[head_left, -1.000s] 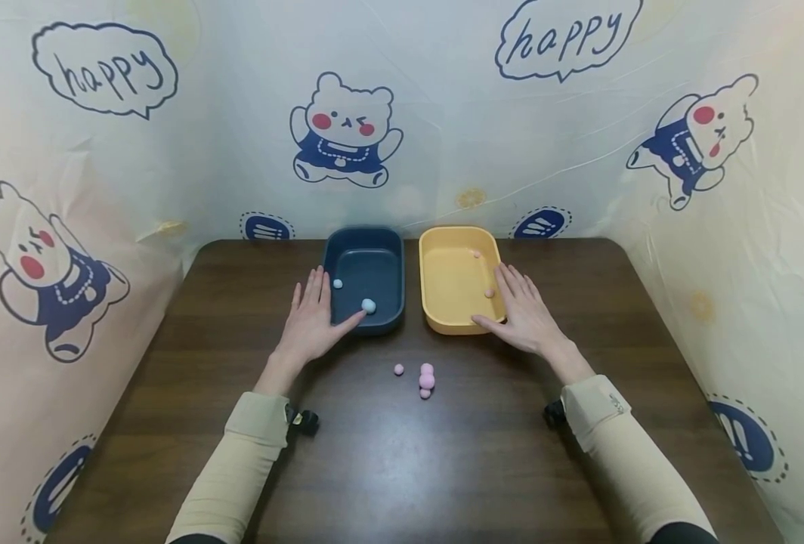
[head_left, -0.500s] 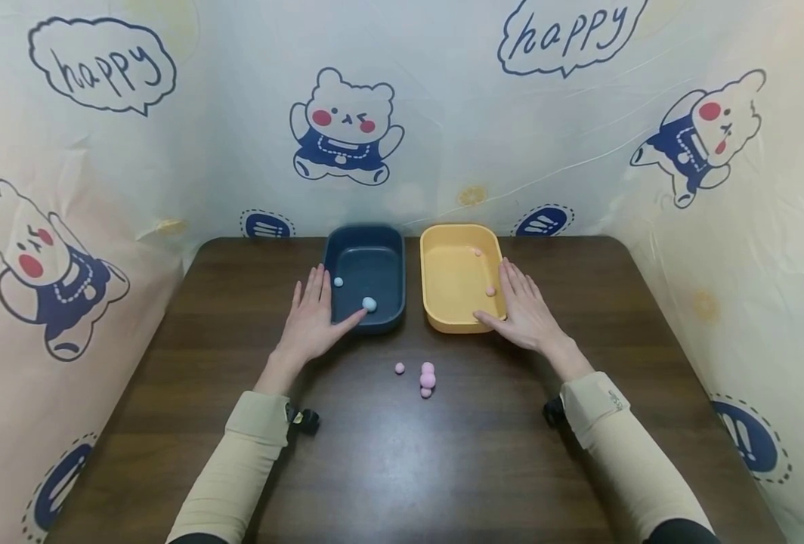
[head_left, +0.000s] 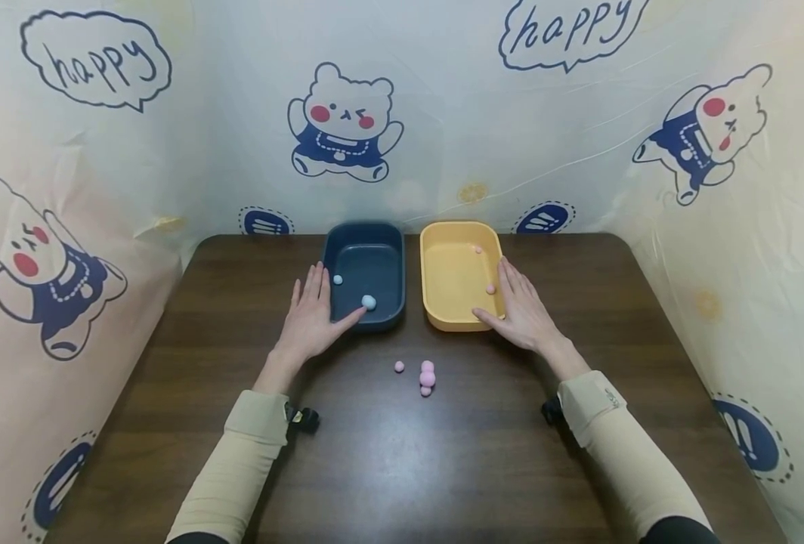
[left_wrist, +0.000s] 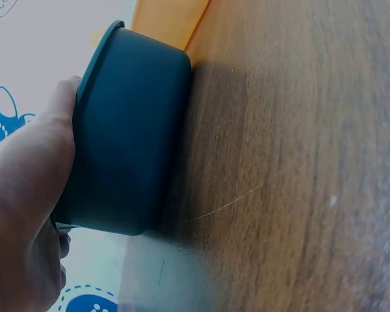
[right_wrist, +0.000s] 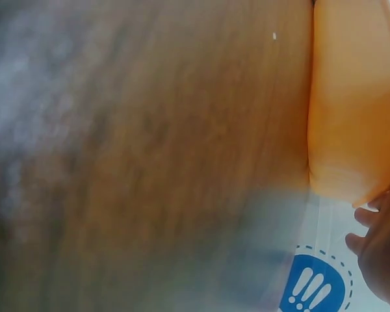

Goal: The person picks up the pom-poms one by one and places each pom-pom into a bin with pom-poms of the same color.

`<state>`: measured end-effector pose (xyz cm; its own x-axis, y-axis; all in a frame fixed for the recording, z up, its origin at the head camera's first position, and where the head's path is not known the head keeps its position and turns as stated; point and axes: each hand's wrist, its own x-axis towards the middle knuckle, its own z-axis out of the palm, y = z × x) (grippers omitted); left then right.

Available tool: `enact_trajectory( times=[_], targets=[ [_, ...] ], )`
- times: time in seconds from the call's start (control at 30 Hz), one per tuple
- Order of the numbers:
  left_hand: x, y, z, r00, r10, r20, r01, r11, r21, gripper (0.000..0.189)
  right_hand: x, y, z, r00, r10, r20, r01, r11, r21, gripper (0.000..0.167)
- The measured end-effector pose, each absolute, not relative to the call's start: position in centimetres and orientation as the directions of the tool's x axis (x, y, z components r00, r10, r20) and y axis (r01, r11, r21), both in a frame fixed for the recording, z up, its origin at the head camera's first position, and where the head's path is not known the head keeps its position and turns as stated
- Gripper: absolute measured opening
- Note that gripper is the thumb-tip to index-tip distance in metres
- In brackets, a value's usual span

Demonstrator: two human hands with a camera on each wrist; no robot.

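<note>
My left hand [head_left: 309, 321] rests against the left side of a dark blue box [head_left: 375, 264], fingers straight and thumb stretched over the near rim. Two light blue balls lie in that box, a larger ball [head_left: 369, 303] by the thumb and a smaller ball [head_left: 337, 279] near the left wall. On the other side, my right hand [head_left: 530, 317] lies along the right wall of a yellow box [head_left: 451, 276], its thumb across the near corner. Inside are two small pink balls, one ball [head_left: 490, 289] near the right wall and another ball [head_left: 477, 249] farther back.
In front of the boxes, a row of joined or touching pink balls [head_left: 427, 378] lies on the brown wooden table [head_left: 402, 461]. One small pink ball [head_left: 399, 366] sits to its left. A printed cloth [head_left: 443, 113] hangs behind and beside the table.
The head view has shifted very slightly. Both hands keep their places at the boxes, and the balls have not moved.
</note>
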<state>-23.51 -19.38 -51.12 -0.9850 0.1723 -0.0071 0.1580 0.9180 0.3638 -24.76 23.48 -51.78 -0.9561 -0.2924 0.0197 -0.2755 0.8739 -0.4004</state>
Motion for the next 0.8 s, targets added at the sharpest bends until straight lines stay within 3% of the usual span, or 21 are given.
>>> enact_trajectory(
  times=[0.8],
  targets=[
    [-23.78, -19.78, -50.90, -0.984, 0.178, -0.004, 0.161, 0.901, 0.402, 0.128, -24.78, 23.41, -51.54, -0.944, -0.331, 0.018, -0.316, 0.882, -0.351, 0.116]
  ],
)
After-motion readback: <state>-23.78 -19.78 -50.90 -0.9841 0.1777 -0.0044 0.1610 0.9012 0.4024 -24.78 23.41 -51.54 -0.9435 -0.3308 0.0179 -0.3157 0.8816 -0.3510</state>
